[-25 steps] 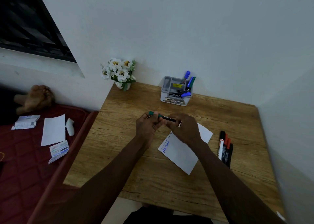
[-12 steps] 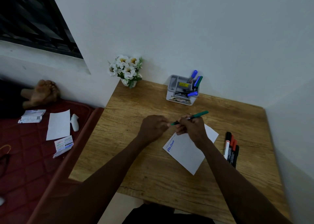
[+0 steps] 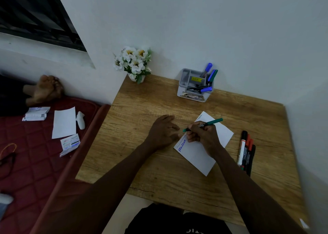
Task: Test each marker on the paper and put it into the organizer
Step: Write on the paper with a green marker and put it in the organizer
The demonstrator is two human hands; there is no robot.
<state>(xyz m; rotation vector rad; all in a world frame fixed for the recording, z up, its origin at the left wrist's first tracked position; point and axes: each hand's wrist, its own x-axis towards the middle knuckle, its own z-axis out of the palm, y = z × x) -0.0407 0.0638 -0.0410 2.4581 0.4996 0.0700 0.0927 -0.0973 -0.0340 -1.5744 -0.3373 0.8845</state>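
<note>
Paper point(image 3: 198, 155): white sheet lying askew on the wooden table point(image 3: 142, 162), blue writing along its left edge.
Spare markers point(image 3: 245, 150): side by side on the table just right of the paper, black and red caps.
Right hand point(image 3: 204, 136): resting on the sheet, fingers curled round the green marker point(image 3: 211, 123), tip at the paper's left edge.
Left hand point(image 3: 162, 132): relaxed, palm down on the table, fingertips just beside the paper.
Organizer point(image 3: 182, 90): grey, against the wall, well apart from both hands, blue- and green-capped markers inside.
Flowers point(image 3: 133, 61): white, at the table's far left corner.
</note>
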